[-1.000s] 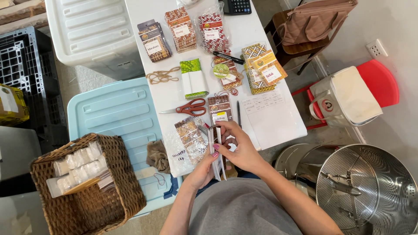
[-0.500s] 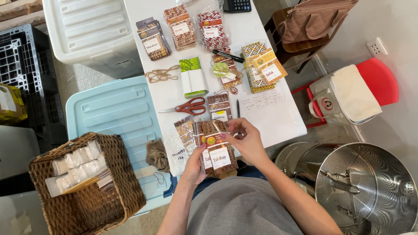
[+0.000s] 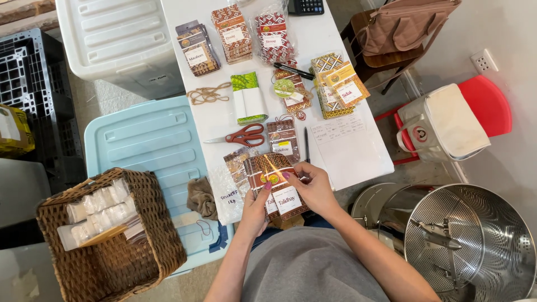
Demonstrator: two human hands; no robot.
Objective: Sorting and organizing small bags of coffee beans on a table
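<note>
Head view, left hand: the left hand [image 3: 257, 204] holds the left side of a stack of brown patterned packets [image 3: 278, 187], its fingers [image 3: 267, 186] curled over the edge and pinching it.
Head view, right hand: the right hand [image 3: 313, 187] grips the right side of the same stack, fingers [image 3: 292, 174] bent and pressed on the top packet's face, thumb on the edge.
Packets: the stack is held between both hands at the near edge of the white desk [image 3: 358, 162], white labels facing up, tilted a little to the right.
Just beyond the fingers: another brown packet [image 3: 283, 140] lies flat on the desk, with red-handled scissors [image 3: 238, 136] to its left and a black pen [image 3: 306, 145] to its right.
Right of the right fingers: a sheet of paper [image 3: 349, 148] with handwriting lies on the desk, close by.
Left of the left fingers: a clear plastic bag [image 3: 226, 196] lies at the desk's corner, touching the stack's far-left packets.
Farther beyond the fingers: a green patterned packet [image 3: 248, 98], a coil of twine [image 3: 206, 94] and several piles of patterned packets [image 3: 235, 33] sit along the desk's far end.
Well left of the hands: a wicker basket [image 3: 140, 246] holding white wrapped bars sits on a light blue lid [image 3: 151, 140].
Right of the hands, lower: a perforated steel drum [image 3: 475, 240] stands on the floor.
</note>
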